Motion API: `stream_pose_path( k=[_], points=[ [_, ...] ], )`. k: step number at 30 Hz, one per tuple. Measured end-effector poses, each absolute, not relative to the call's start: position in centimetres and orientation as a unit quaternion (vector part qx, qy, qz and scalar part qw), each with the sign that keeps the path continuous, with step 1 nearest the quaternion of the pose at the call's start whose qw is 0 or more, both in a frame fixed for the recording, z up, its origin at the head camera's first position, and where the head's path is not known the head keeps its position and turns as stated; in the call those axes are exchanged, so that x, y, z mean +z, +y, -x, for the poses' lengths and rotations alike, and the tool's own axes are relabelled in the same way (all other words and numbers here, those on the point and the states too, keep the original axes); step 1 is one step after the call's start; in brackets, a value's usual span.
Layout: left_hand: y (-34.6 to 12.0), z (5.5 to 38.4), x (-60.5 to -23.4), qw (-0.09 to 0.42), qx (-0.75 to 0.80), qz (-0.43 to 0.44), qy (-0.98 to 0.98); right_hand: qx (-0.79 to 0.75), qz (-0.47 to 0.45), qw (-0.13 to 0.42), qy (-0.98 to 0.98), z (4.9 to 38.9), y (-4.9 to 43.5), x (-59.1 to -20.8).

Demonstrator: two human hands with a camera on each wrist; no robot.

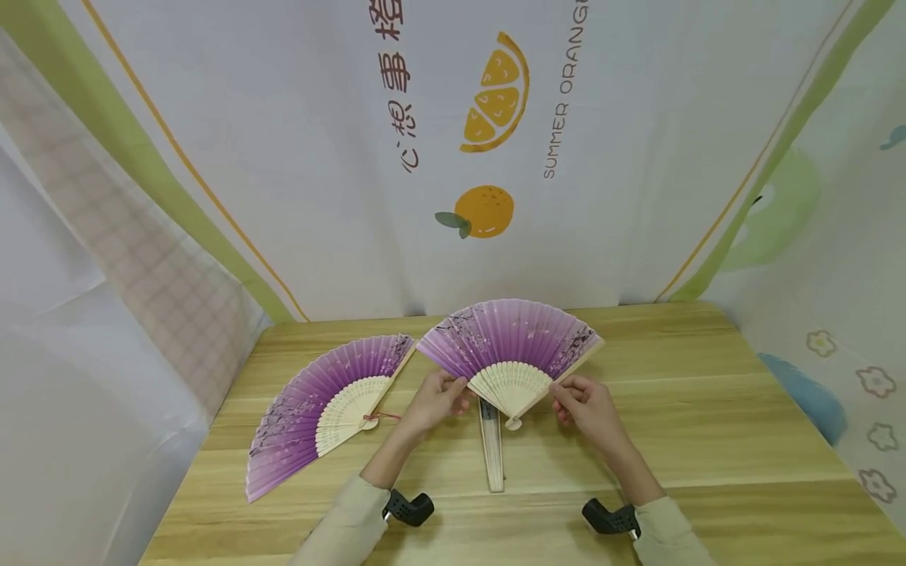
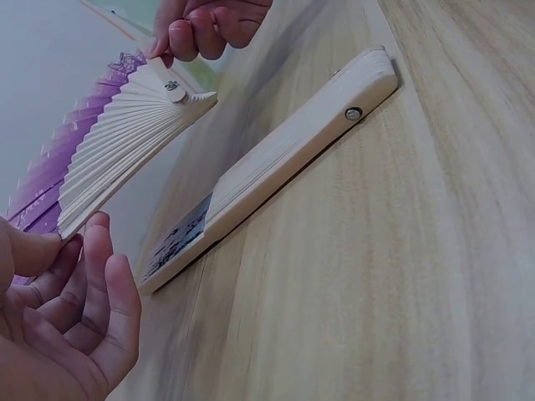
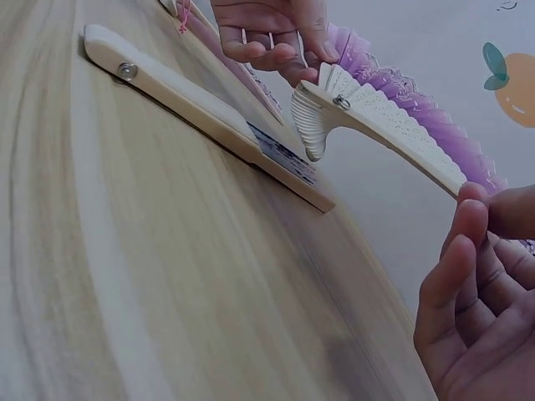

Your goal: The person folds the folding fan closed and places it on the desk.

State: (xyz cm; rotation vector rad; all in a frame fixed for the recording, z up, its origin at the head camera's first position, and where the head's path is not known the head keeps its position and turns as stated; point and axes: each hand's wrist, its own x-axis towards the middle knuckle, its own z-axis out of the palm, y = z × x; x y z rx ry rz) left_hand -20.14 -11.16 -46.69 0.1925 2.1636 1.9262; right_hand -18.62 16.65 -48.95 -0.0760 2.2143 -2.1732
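Observation:
A purple folding fan (image 1: 517,338) with pale slotted ribs is spread wide, held up off the table between both hands. The left hand (image 1: 433,405) pinches its left outer rib between thumb and fingers. On the opposite side, the right hand (image 1: 586,405) pinches the right outer rib. Below the raised fan lies a folded fan (image 1: 491,452), with its wooden guard and metal rivet showing in the left wrist view (image 2: 292,150). To the left, a second spread purple fan (image 1: 311,409) rests on the table, a reddish cord at its pivot.
The wooden table (image 1: 743,440) extends to both sides and toward the person. Behind it hangs a white cloth (image 1: 318,196) printed with oranges and lettering. A patterned cloth (image 1: 835,314) hangs on the right. Black camera mounts (image 1: 409,509) sit at the wrists.

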Motion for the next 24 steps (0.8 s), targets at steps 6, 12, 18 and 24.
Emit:
stream_pose_path(
  k=[6,12,18,24],
  points=[
    [-11.09,20.34,-46.87,0.120,0.658,-0.066,0.741,-0.697,0.032,0.015,0.716,18.45,16.48,-48.89],
    [-10.81,20.60,-47.37,0.112,0.665,-0.061,0.736,-0.693,0.044,0.013,0.719,18.30,16.48,-48.79],
    [-10.63,20.66,-47.59,0.099,0.657,-0.054,0.745,-0.692,0.048,0.021,0.720,18.34,16.63,-49.11],
    [-10.57,20.60,-47.41,0.086,0.650,-0.048,0.754,-0.682,0.044,0.024,0.730,18.64,16.49,-49.56]
  ],
)
